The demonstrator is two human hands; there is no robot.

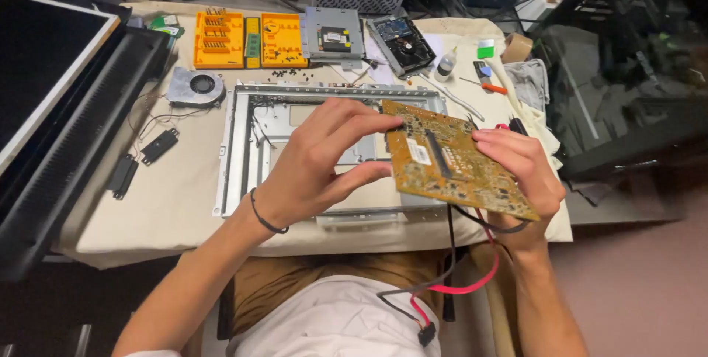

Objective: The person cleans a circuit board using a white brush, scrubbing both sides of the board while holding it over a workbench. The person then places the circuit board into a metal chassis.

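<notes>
I hold a yellow-brown circuit board point(453, 161) tilted above a bare metal chassis frame point(240, 150) on the cloth-covered table. My left hand point(321, 161) pinches the board's left edge between thumb and fingers. My right hand point(520, 169) grips its right edge from beneath. Red and black cables point(472, 279) hang from under the board down toward my lap and end in a small connector.
An orange screwdriver bit case point(251, 38), a round fan point(195, 85), an opened hard drive point(404, 41) and a metal bracket point(332, 32) lie behind the frame. Loose screws are scattered nearby. A monitor panel point(51, 77) sits at the left, a dark computer case point(627, 69) at the right.
</notes>
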